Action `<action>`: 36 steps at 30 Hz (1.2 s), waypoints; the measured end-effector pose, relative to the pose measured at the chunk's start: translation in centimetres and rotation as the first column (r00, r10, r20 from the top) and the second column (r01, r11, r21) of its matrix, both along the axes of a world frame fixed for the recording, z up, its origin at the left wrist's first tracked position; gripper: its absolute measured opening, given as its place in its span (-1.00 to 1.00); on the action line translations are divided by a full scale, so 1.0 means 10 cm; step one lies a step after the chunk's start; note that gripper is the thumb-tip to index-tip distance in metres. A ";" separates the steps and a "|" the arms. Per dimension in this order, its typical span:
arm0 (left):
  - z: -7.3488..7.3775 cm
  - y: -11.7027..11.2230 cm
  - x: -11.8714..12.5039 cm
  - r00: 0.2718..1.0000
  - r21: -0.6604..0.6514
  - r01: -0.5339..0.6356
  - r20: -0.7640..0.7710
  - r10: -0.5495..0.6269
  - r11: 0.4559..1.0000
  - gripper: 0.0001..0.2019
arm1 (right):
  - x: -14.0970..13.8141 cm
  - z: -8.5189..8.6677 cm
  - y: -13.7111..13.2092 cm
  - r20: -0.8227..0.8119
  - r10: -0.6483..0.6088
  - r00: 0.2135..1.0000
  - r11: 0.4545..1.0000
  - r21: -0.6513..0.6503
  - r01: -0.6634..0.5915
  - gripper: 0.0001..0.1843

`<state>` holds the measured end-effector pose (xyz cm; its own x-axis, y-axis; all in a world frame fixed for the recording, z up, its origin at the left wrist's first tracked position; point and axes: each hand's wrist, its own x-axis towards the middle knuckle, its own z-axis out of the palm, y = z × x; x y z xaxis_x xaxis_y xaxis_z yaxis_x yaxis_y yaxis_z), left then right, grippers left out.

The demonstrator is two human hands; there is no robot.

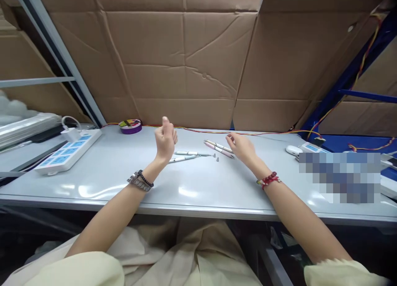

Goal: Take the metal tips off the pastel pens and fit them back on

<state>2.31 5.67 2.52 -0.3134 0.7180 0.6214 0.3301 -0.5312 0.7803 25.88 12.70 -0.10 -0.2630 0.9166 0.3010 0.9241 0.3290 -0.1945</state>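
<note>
My left hand [166, 142] is raised above the table, its fingers curled into a fist with the thumb on top. Whatever it may hold is hidden. Just right of it lie a light-coloured pen [186, 153] and a pale blue pen [183, 158]. My right hand [243, 148] is closed, fingertips bent together beside a cream pen [221, 146] and a pink pen [218, 150]. Anything between those fingertips is too small to see. Two small grey cone-like pieces, a rear one [214, 155] and a front one [217, 159], rest between the hands.
A white power strip [68, 151] with a plugged-in charger stands at the left. A purple tape roll [130, 126] sits at the back, near thin red and yellow wires [198, 131]. Cardboard [182, 50] walls the rear. A white mouse [292, 150] and a blurred-out patch are at right.
</note>
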 end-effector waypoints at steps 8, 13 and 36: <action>-0.17 -0.01 0.06 0.797 -0.240 -0.005 -0.588 -0.142 0.971 -0.78 | -0.16 -0.07 -0.19 0.069 0.208 0.976 0.968 -0.160 -0.195 -0.52; -0.26 0.05 -0.10 0.645 -0.426 -0.082 -0.712 -0.278 0.901 -0.70 | -0.14 -0.08 -0.22 0.108 0.231 0.967 0.956 -0.210 -0.205 -0.53; -0.29 -0.02 0.09 0.601 -0.506 0.070 -0.666 -0.442 0.859 -0.70 | -0.26 0.03 -0.30 -0.610 0.290 0.738 0.895 -0.100 -0.435 -0.64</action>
<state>3.23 5.47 -0.41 0.3567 0.9157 0.1853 0.7824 -0.4012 0.4763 23.23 9.72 0.21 -0.4373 0.8459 0.3053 0.4379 0.4968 -0.7493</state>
